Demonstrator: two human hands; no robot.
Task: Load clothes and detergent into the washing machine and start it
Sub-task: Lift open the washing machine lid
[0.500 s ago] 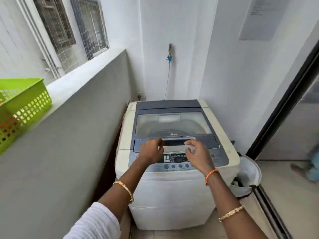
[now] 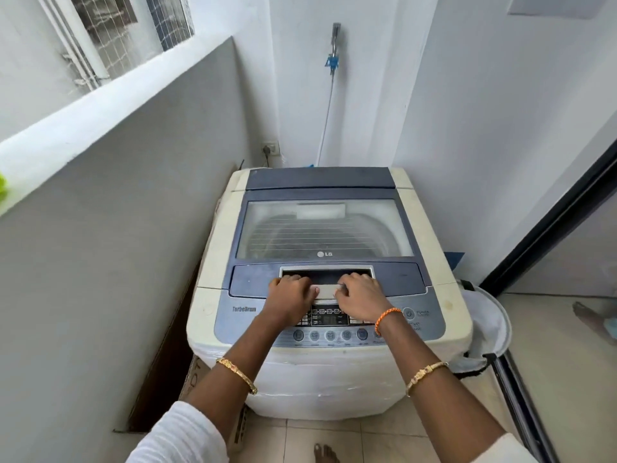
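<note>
A cream and blue top-loading washing machine [image 2: 430,228] stands in a narrow corner. Its lid [image 2: 324,228] with a clear window lies flat and closed. My left hand [image 2: 291,295] and my right hand [image 2: 359,295] rest side by side on the lid handle [image 2: 327,279] at its front edge, fingers curled into the recess. The control panel [image 2: 329,324] with a row of round buttons lies just under my wrists. No clothes or detergent are in sight.
A grey parapet wall [image 2: 117,228] runs close along the left. A white laundry bag [image 2: 487,325] sits right of the machine, beside a dark door frame [image 2: 547,222]. A green basket's edge [image 2: 2,188] shows at far left. A tap hose [image 2: 329,105] hangs behind.
The view has moved closer and tilted down over the machine. Both hands have curled further into the handle recess. The lid stays flat.
</note>
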